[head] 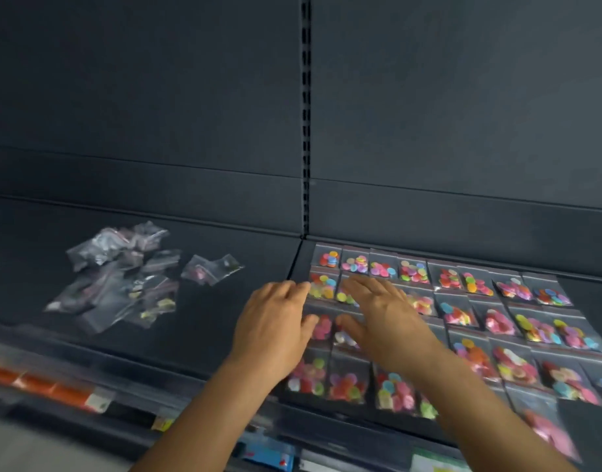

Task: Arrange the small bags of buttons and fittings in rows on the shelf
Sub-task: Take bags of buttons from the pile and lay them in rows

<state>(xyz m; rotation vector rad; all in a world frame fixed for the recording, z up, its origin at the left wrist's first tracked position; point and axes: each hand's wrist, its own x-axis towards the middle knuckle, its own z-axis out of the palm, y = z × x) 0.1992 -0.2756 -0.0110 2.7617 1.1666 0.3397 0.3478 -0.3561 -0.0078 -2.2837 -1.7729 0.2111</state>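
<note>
Both hands, left hand (275,321) and right hand (383,318), spread flat over arranged bags (463,301); we risk smearing rows; loose pile (122,277) waits left of them.

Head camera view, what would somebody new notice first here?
Rows of small clear bags of bright buttons cover the right half of the dark shelf. Both hands hover flat over the rows' left end, left hand beside right hand, fingers straight. On the left lies a loose pile of unsorted bags.
</note>
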